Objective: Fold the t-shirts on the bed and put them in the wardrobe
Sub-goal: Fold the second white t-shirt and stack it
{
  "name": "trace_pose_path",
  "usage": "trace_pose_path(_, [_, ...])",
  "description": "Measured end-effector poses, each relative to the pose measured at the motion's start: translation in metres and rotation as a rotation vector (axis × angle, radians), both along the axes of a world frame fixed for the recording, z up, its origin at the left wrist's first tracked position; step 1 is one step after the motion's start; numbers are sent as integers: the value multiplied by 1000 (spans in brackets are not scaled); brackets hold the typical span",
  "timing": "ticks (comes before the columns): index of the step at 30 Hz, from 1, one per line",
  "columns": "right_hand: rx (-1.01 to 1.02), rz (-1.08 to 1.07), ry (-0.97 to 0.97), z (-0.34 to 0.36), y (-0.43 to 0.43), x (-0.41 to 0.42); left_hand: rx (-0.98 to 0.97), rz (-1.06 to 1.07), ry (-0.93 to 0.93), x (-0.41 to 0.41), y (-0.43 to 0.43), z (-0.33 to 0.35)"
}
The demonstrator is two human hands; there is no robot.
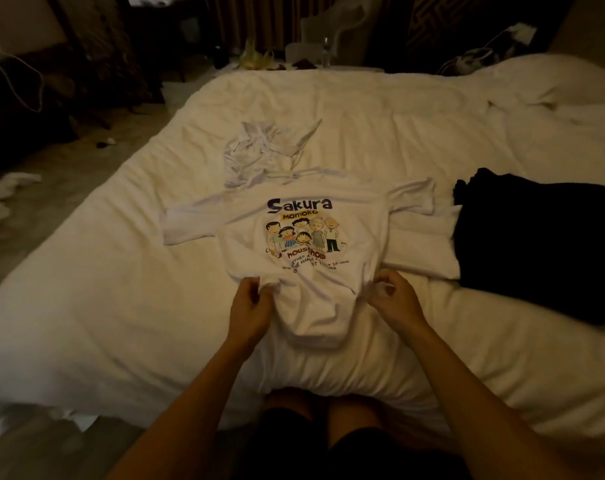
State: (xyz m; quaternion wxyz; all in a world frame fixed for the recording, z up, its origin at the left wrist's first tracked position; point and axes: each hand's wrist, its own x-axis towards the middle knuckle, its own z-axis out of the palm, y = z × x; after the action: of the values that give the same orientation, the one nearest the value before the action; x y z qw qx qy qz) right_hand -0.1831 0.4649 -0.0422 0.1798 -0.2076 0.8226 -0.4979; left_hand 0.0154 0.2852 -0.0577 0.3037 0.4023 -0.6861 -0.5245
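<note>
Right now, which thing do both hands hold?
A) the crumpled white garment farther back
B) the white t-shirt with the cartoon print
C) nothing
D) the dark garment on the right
B: the left hand and the right hand both pinch the near end of the printed white t-shirt.

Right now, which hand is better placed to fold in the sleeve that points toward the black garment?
Right, probably. The right hand pinches the printed t-shirt on the same side as that sleeve; the left hand grips the opposite edge and would have to cross the print.
</note>
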Motion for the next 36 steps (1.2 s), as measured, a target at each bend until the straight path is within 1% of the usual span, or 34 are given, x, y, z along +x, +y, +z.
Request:
trace_pose_path(5, [-137, 52, 39, 8, -10, -1, 53, 154, -29, -10, -6, 11])
trace_pose_path(7, [-161, 27, 50, 10, -13, -3, 34, 207, -48, -8, -9, 18])
trace_pose_path(9, [-156, -28, 71, 15, -13, -5, 13, 237, -63, -4, -14, 21])
trace_pose_path(12, [-171, -119, 23, 33, -9, -9, 6, 241, -98, 7, -22, 28])
trace_pose_path(14, [-145, -207, -8, 49, -1, -12, 57, 238, -113, 16, -26, 36])
trace_pose_path(15, [-123, -251, -35, 56, 4, -12, 121, 232, -128, 21, -28, 38])
trace_pose_path(17, [-63, -306, -143, 61, 17, -11, 282, 204, -169, 35, -31, 37])
trace_pose_path(18, [-74, -306, -265, 58, 24, -11, 359, 184, -183, 43, -31, 34])
trace_pose_path(20, [-55, -218, -600, 47, 41, -5, 521, 158, -186, 61, -26, 28])
trace_pose_path(21, [12, -155, -703, 43, 50, 2, 594, 148, -188, 70, -23, 23])
trace_pose_path(22, [84, -99, -748, 35, 58, 8, 651, 134, -198, 79, -20, 18])
trace_pose_path(24, [189, -49, -688, 20, 69, 18, 716, 95, -240, 94, -16, 4])
trace_pose_path(25, [170, -53, -655, 13, 73, 23, 727, 66, -266, 101, -14, -2])
trace_pose_path(26, [118, -61, -638, 10, 76, 27, 733, 35, -283, 107, -11, -7])
trace_pose_path(28, [-34, -94, -662, 6, 81, 33, 732, 8, -273, 118, -5, -14])
trace_pose_path(30, [-132, -143, -649, 5, 89, 36, 716, 48, -213, 127, 0, -15])
trace_pose_path(33, [-141, -201, -500, 6, 103, 31, 685, 166, -67, 137, 1, -15])
trace_pose_path(36, [-201, -251, -440, 6, 116, 27, 622, 255, 19, 147, 3, -12])
